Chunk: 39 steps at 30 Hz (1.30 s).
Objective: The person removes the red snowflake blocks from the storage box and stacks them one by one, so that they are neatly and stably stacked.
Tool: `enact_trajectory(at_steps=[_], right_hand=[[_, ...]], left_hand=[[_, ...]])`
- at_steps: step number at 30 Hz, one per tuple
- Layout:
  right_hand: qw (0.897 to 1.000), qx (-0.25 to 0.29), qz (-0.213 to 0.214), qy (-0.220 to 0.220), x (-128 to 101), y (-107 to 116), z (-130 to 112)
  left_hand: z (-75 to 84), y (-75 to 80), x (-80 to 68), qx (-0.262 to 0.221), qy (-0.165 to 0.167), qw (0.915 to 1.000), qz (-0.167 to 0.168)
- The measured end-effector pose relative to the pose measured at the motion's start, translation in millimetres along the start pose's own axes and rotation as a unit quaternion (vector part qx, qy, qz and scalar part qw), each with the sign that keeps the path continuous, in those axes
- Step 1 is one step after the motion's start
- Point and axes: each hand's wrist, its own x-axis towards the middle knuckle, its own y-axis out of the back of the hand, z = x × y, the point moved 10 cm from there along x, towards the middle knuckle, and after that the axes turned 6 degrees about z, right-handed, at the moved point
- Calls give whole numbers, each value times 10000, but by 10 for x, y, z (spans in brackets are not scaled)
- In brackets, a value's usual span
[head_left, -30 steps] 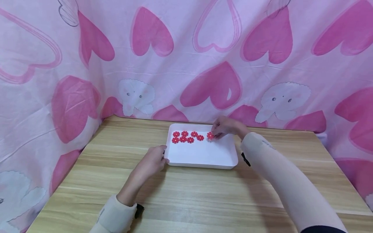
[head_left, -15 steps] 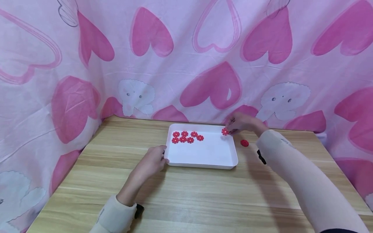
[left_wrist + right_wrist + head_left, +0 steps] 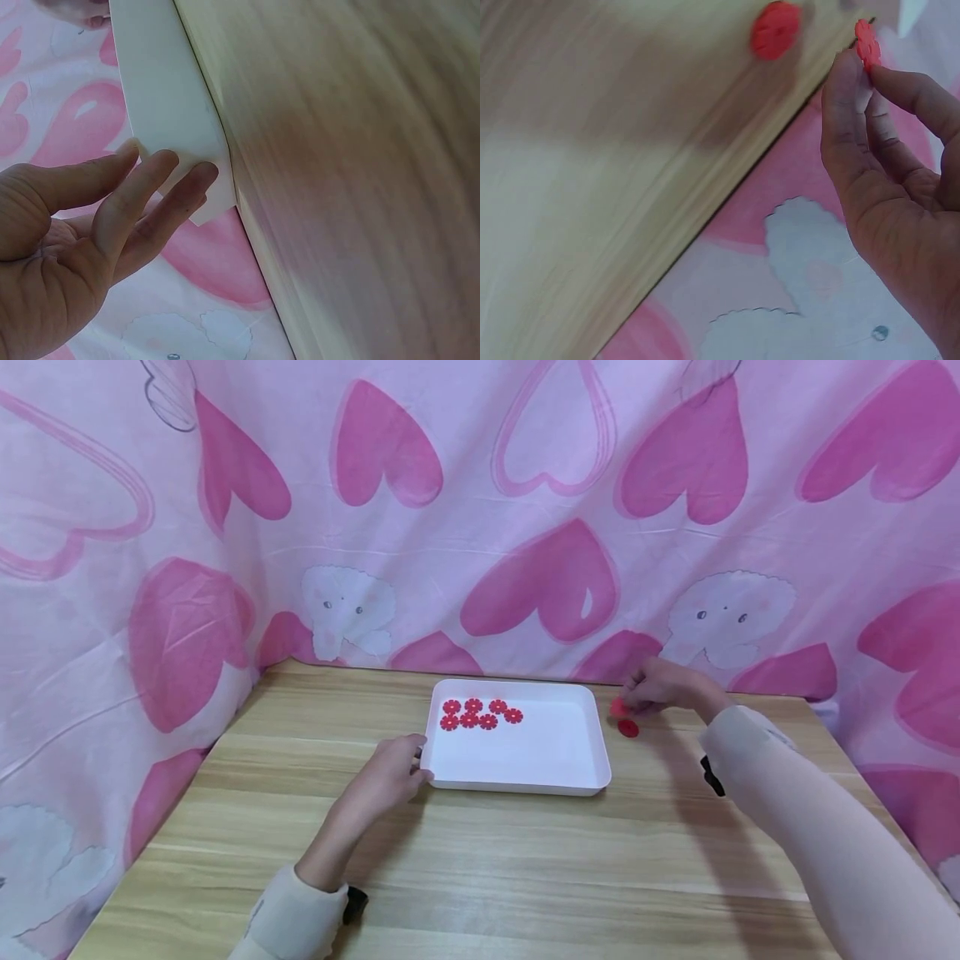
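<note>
Transfer of red discs out of the tray [image 3: 600,758] is the step in hand. Right hand [image 3: 663,687] sits just right of the tray's far right corner, over the table [image 3: 480,860], with thumb and forefinger pinching one disc [image 3: 867,43] by its edge. A second disc, the loose disc [image 3: 628,728], lies flat on the table just below and beside that hand, apart from the tray. Seven discs [image 3: 480,713] lie clustered in the tray's far left part. Left hand [image 3: 386,772] rests against the tray's near left corner, fingers straight and touching the wall [image 3: 169,112]; it grips nothing.

Judgement: the next move calls for lowering the pinched disc onto bare table beside the loose disc, then releasing it without knocking its neighbour.

Against the earlier frames: a second ago the right hand was inside the tray, at a disc near the row's right end. Half a second ago it had reached the tray's far right corner with the disc. It has now cleared the rim. Left hand, tray and cluster are unchanged.
</note>
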Motion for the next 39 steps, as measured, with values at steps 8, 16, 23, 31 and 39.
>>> enact_trajectory(at_steps=[8,16,23,31,39], right_hand=[[9989,175,-119,-424,-27,-46,252],[9986,-97,9,-528,-29,-109,354],[9983,-343,77,-471,-21,-159,368],[9985,-256,155,-458,-40,-124,338],[9987,-423,284,-84,-19,-69,139]], left_hand=[[14,5,-6,-40,47,10000,3],[10,-11,-3,-23,27,10000,-2],[21,-20,-6,-79,-15,10000,-10],[31,-6,1,-50,-8,10000,17],[26,-5,1,-24,-28,10000,-20]])
